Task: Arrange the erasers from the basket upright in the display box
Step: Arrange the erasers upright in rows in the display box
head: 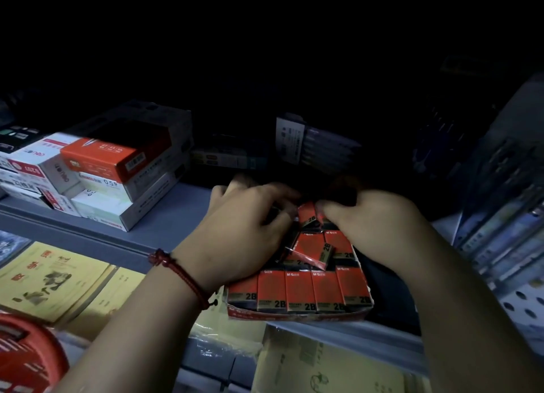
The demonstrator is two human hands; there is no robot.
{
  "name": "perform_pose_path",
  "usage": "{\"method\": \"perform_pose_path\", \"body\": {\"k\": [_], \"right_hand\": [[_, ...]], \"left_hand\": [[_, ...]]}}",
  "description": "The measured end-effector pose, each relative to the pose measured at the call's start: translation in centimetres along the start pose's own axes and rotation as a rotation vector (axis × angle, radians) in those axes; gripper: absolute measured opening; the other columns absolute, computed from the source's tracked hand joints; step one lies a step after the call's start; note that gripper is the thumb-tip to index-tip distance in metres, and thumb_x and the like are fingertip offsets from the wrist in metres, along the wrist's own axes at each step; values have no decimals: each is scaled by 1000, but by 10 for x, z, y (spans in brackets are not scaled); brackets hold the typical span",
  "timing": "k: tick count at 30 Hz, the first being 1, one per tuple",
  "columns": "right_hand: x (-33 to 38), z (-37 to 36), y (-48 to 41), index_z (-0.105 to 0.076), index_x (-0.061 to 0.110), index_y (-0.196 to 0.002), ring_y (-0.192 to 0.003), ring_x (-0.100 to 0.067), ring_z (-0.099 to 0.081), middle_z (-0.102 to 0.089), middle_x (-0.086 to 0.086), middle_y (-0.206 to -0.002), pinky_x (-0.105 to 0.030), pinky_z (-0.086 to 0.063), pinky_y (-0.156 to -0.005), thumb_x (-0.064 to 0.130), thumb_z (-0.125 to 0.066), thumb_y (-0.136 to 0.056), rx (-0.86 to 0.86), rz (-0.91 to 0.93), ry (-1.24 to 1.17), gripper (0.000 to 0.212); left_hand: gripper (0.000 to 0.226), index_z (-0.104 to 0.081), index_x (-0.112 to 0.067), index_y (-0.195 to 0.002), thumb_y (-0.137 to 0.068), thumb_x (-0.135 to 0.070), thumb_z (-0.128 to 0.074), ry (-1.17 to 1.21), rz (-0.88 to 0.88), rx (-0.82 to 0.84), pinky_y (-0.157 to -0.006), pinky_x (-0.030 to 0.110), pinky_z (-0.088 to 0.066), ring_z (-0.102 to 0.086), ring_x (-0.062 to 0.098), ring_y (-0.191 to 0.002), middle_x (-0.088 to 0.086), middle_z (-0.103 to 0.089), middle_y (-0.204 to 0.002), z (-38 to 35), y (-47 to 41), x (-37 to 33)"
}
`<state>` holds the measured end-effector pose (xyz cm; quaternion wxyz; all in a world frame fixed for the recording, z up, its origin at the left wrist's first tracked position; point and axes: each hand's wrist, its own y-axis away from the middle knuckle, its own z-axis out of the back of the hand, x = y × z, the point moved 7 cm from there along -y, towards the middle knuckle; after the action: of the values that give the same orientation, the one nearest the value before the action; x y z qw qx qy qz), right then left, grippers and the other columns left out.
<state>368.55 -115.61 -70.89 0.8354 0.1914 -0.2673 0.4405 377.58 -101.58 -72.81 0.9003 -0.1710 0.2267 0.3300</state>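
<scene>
A red display box (297, 316) sits at the shelf's front edge, with several red-and-black 2B erasers (300, 289) standing upright in its front row. One eraser (312, 248) lies tilted on top of the rows behind. My left hand (244, 224), with a red string bracelet at the wrist, reaches over the box's back left with curled fingers. My right hand (362, 216) comes in from the right. Between both hands' fingertips a single eraser (307, 214) is pinched above the back of the box. The red basket (26, 354) shows at the bottom left corner.
Stacked stationery boxes (112, 168) stand on the grey shelf (164, 216) to the left. Dark pen packs (312, 145) lie behind the box. Hanging packets (506, 216) line the right side. Yellow notebooks (59, 280) fill the shelf below.
</scene>
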Motion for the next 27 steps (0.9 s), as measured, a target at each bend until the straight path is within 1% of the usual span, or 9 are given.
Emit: {"method": "perform_pose_path", "body": {"k": [2, 5, 8, 12, 18, 21, 23, 25, 27], "right_hand": [[4, -2, 2, -59, 27, -87, -75, -5, -55, -61, 6, -82, -20, -39, -59, 46, -62, -95, 30, 46, 58, 21], [2, -1, 3, -60, 24, -84, -74, -11, -57, -61, 3, -82, -25, -41, -62, 47, -67, -91, 70, 24, 80, 25], [1, -2, 4, -64, 29, -90, -78, -11, -60, -65, 4, -85, -26, -45, -64, 43, -69, -89, 88, 1, 3, 15], [3, -4, 4, -61, 25, -84, -71, -11, -58, -63, 3, -78, -26, -38, -56, 44, -66, -88, 64, -8, 37, 21], [9, -2, 9, -62, 23, -87, -71, -10, -58, -64, 2, -79, -26, -43, -59, 54, -56, -86, 33, -2, 75, 32], [9, -1, 10, -58, 23, -75, -64, -10, -55, -60, 4, -69, -26, -39, -53, 48, -56, -91, 34, -5, 67, 30], [6, 0, 9, -49, 20, -64, -58, -11, -51, -54, 4, -61, -26, -34, -51, 42, -57, -93, 19, -17, 51, 37], [5, 1, 8, -46, 19, -61, -58, -12, -50, -52, 3, -60, -26, -34, -52, 40, -57, -93, 9, -30, 28, 40], [5, 3, 8, -47, 18, -60, -59, -14, -51, -52, 1, -61, -27, -35, -54, 39, -57, -93, 13, -41, 7, 41]], "left_hand": [[35, -61, -49, -125, -95, -47, -44, 78, -5, -23, -112, 44, -33, -51, 15, -125, -28, -69, -113, -2, -3, 1], [41, -63, -47, -124, -85, -45, -50, 245, 11, -48, -107, 50, -45, -61, 16, -119, -32, -70, -106, -4, -6, 7], [45, -65, -47, -123, -82, -63, -53, 279, -13, -48, -106, 50, -46, -62, 16, -118, -31, -71, -107, -6, -5, 5], [56, -68, -45, -119, -75, -77, -56, 287, -35, -51, -101, 51, -49, -64, 18, -113, -28, -72, -105, -5, -7, 4], [32, -70, -39, -95, -78, -66, -65, 321, -7, -55, -89, 53, -54, -65, 17, -97, -21, -70, -90, -5, -9, 7], [37, -69, -41, -103, -79, -69, -62, 380, 17, -44, -93, 49, -55, -65, 18, -108, -21, -72, -99, -6, -7, 9], [27, -71, -37, -110, -89, -54, -69, 458, 23, -57, -94, 48, -56, -68, 18, -108, -14, -75, -105, -3, -4, 7], [13, -74, -22, -106, -95, -27, -72, 639, 63, -105, -90, 51, -59, -73, 25, -97, 0, -78, -99, 3, 0, 6], [9, -73, -11, -102, -93, -15, -71, 785, 110, -154, -89, 48, -59, -74, 30, -94, 9, -78, -95, 9, 4, 9]]}}
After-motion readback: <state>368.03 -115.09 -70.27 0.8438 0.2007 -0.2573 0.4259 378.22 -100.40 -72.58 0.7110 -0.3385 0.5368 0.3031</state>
